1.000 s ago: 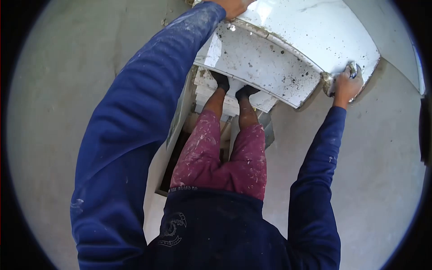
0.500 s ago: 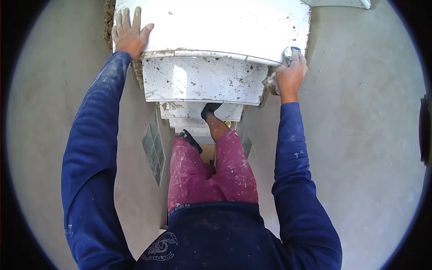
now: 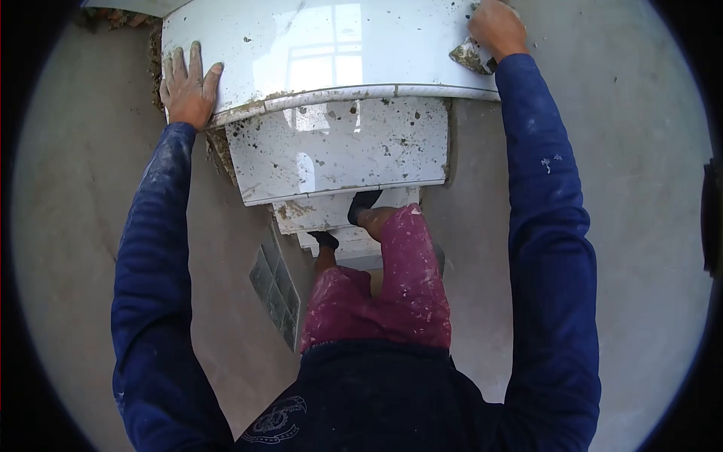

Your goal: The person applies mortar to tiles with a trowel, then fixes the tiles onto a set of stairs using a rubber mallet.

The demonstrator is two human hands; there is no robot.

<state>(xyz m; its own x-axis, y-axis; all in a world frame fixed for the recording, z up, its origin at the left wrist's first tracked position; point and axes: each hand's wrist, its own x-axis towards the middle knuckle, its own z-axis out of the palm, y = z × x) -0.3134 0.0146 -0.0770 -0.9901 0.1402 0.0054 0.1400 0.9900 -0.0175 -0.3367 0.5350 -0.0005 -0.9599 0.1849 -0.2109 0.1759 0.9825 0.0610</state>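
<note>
My left hand (image 3: 190, 89) lies flat with fingers spread on the left end of a white, glossy stair tread (image 3: 256, 53). At the tread's right end, my right hand (image 3: 498, 30) is closed around something dirty and crumpled, like a bag or cloth (image 3: 472, 57), whose lower part sticks out below the fingers. What it is, I cannot make out. Dirt specks and a mortar-smeared front edge show on the tread. Below it is a second white step (image 3: 346, 147) with dark spots.
Lower steps (image 3: 301, 213) carry my feet in dark socks. Grey walls stand on both sides, with a dark tiled panel (image 3: 275, 282) low on the left. Rubble (image 3: 120, 18) lies at the upper left, beside another white slab (image 3: 139, 6).
My right hand has moved up and further right along the tread with the crumpled thing. The view has shifted, and my left hand is still flat on the tread's left end.
</note>
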